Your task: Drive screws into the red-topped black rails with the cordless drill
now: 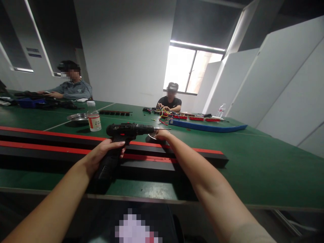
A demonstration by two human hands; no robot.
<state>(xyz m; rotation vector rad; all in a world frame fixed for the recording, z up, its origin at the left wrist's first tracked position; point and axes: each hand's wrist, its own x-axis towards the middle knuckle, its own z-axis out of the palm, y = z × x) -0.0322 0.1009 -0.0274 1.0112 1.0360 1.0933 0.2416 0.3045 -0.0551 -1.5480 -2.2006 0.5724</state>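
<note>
My left hand is wrapped round the grip of a black cordless drill, held above two long rails. The drill's long bit points right. Beyond the rails, my right hand reaches into a small round dish with a pale rim. Its fingers are bent together, and what they pinch, if anything, is hidden. The near rail and the far rail are black with red top strips and lie side by side across the table.
On the green table stand a bottle and a metal bowl. Further back lie a blue strip, coloured wires and a blue tray. Two people sit across the table.
</note>
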